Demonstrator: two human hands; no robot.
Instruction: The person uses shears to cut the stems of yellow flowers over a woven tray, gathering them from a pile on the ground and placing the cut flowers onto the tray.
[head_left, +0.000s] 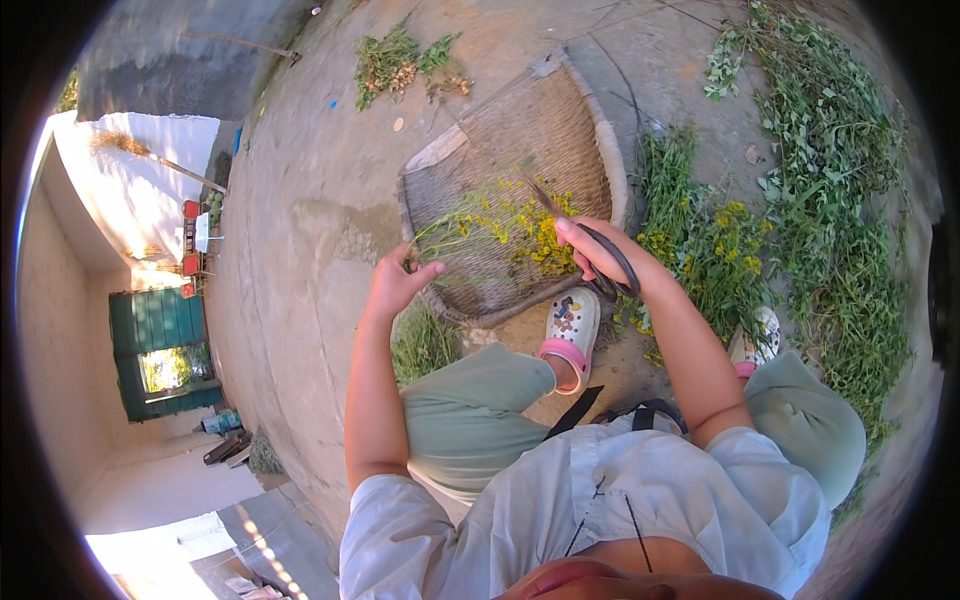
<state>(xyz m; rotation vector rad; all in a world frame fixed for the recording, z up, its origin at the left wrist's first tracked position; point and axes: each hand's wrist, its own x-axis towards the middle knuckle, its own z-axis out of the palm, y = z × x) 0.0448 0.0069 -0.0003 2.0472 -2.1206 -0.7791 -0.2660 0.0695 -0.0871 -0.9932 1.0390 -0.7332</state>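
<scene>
A woven basket scoop (525, 135) with a pale bound rim lies on the ground before me. Cut yellow flower heads (551, 240) are heaped inside it, towards its near right part. My left hand (405, 277), at the basket's left edge, holds thin green flower stems (442, 229) that reach over the basket. My right hand (592, 251) holds dark metal scissors (619, 259) above the flower heads, their blades pointing up and left. Whether the blades touch a stem is not plain. Right of the basket lies a pile of yellow-flowered plants (720, 247).
A long heap of leafy green plants (832, 187) runs down the right side. Pulled peanut plants (386, 64) with pods lie beyond the basket. Grass (424, 345) lies by my left knee. My clog (570, 330) is close to the basket's near rim.
</scene>
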